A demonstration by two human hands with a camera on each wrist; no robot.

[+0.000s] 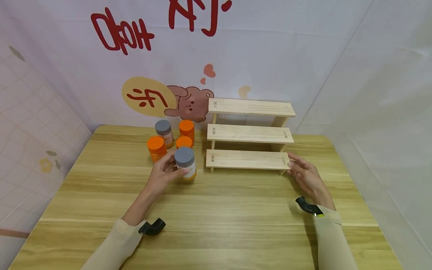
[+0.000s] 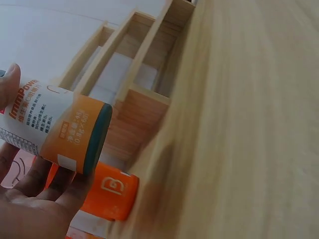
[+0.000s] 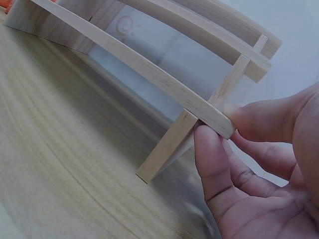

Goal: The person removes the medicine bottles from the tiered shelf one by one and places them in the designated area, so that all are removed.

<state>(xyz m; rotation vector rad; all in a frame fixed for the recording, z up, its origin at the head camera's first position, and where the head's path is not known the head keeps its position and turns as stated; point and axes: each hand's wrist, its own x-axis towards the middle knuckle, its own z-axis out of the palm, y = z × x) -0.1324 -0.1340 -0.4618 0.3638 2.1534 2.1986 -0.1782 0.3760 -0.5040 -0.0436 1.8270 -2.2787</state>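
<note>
A grey-lidded supplement jar (image 1: 185, 160) with a white and orange label is in my left hand (image 1: 164, 170), its fingers and thumb curled round the side. In the left wrist view that jar (image 2: 62, 127) is held up off the tabletop, its base toward the rack. On the right, my right hand (image 1: 306, 176) pinches the right end of the lowest board of a three-tier wooden display rack (image 1: 248, 159). The right wrist view shows thumb and fingers (image 3: 212, 154) gripping the board's corner, beside the rack's leg (image 3: 167, 144).
Left of the rack stand several more jars: an orange one (image 1: 156, 147) at the front left, another orange jar (image 1: 187, 129) at the back and a grey-lidded jar (image 1: 164, 131). The wooden table (image 1: 236, 225) meets a printed cloth backdrop (image 1: 270, 56).
</note>
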